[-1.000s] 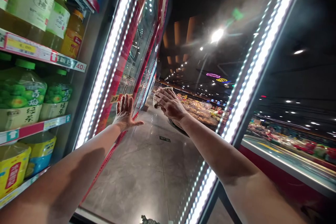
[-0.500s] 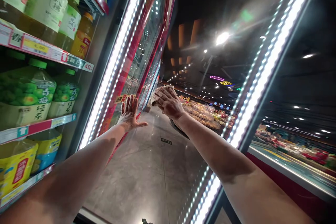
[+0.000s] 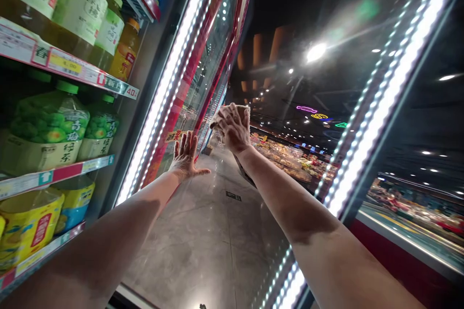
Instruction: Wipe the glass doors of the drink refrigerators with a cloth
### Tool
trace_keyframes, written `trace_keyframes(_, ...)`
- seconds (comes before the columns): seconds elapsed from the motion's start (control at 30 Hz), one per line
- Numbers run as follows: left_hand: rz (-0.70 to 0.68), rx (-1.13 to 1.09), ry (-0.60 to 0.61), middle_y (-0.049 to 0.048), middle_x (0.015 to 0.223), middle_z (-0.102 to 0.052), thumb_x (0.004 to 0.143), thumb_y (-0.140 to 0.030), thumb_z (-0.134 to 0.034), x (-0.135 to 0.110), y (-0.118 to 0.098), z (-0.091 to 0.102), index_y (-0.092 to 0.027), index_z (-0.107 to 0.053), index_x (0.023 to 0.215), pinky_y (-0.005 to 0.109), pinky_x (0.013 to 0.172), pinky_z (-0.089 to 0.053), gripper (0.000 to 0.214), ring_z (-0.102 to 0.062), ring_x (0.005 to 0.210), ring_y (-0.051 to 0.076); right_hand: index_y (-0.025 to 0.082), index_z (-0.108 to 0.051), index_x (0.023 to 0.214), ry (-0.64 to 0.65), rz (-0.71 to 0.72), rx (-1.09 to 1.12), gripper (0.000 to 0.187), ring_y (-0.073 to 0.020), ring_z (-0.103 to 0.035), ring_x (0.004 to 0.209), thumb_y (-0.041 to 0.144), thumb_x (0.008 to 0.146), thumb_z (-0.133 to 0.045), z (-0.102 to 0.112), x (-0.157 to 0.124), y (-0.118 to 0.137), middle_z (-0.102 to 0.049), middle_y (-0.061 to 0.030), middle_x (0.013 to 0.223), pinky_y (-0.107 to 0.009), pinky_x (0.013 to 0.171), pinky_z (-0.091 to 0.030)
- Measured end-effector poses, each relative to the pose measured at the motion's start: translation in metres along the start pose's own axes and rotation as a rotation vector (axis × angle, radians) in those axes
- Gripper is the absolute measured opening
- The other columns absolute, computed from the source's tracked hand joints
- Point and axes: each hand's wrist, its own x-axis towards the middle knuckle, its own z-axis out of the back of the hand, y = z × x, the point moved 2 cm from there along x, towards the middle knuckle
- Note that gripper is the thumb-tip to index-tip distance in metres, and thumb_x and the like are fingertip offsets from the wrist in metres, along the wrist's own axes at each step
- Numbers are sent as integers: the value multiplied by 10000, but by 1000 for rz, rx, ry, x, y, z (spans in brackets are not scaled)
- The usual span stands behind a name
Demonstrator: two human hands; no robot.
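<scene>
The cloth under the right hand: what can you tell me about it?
The cloth looks pale beige and soft, perhaps towelling, folded or bunched into a pad. The right hand lies spread over it, hiding its middle, so only its edges show. It seems pressed flat against a clear pane.

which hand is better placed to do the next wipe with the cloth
Right, I'd judge: the right hand is spread over the cloth, while the left hand is open with no cloth visible under it.

Grey floor (image 3: 203, 241) (glossy), dark ceiling (image 3: 304, 5), spotlight (image 3: 316, 52)
</scene>
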Motion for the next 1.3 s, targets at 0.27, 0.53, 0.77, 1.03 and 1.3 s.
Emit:
trace_keyframes(0.27,-17,43,-7,153,1724,59,777,-753,-636,2,-2,5,-191,28,1652,557,1277,-43,1234,99,1587,373,262,-531,1479,197,237,62,528,-298,-308,1552,281,958,-616,-11,13,23,-455,-52,1615,-575,1317,-124)
trace_keyframes(0.53,-6,52,14,165,1721,-109,759,-685,-730,0,7,20,-208,-165,1646,551,1262,-176,1155,-91,1589,379,268,-541,1458,46,46,55,499,-267,-215,1586,214,964,-581,-16,32,19,-436,-50,1628,-575,1323,-3)
trace_keyframes(0.77,377,37,30,215,1700,159,538,-673,-892,10,44,45,-179,142,1629,669,1231,-118,1582,105,1577,420,197,-530,1470,197,171,49,497,-302,-242,1574,330,992,-566,-16,30,25,-423,-76,1635,-572,1319,-67)
trace_keyframes(1.03,491,14,148,194,1659,292,564,-719,-844,12,42,49,-134,217,1602,641,1247,-17,1595,242,1557,359,223,-529,1477,138,49,58,477,-289,-221,1582,285,1004,-521,-33,41,43,-397,-73,1649,-581,1317,-58)
trace_keyframes(1.3,503,29,134,173,1670,275,570,-703,-844,12,40,49,-130,200,1608,630,1253,-19,1579,216,1566,359,196,-519,1481,85,18,82,488,-307,-257,1567,264,997,-511,-28,48,33,-411,-82,1641,-599,1303,-111)
